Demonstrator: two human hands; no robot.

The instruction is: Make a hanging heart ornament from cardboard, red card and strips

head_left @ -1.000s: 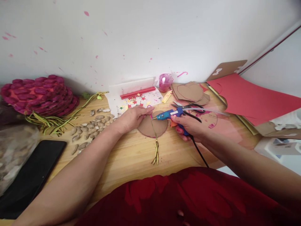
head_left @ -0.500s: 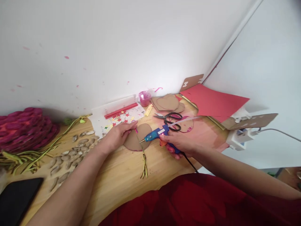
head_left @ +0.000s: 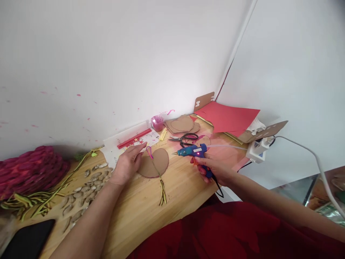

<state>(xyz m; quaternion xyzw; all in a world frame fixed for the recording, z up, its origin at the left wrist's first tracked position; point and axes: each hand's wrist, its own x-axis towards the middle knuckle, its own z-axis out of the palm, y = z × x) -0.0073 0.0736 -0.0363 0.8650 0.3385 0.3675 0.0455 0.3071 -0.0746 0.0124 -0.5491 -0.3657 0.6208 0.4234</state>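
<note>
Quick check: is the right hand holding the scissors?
No, the right hand holds the blue glue gun, while the scissors lie on the table beyond it.

I count one glue gun (head_left: 198, 150) in the right fingers (head_left: 202, 161); by the left fingers (head_left: 138, 148), one cardboard cutout (head_left: 162, 158) and one tassel (head_left: 162, 192); beyond both, one pair of scissors (head_left: 183, 138) and one pink cup (head_left: 157, 123).

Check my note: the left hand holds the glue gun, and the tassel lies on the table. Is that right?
Not quite: the hand is wrong. The head view shows the right hand holding the glue gun. The tassel does lie on the table.
</note>
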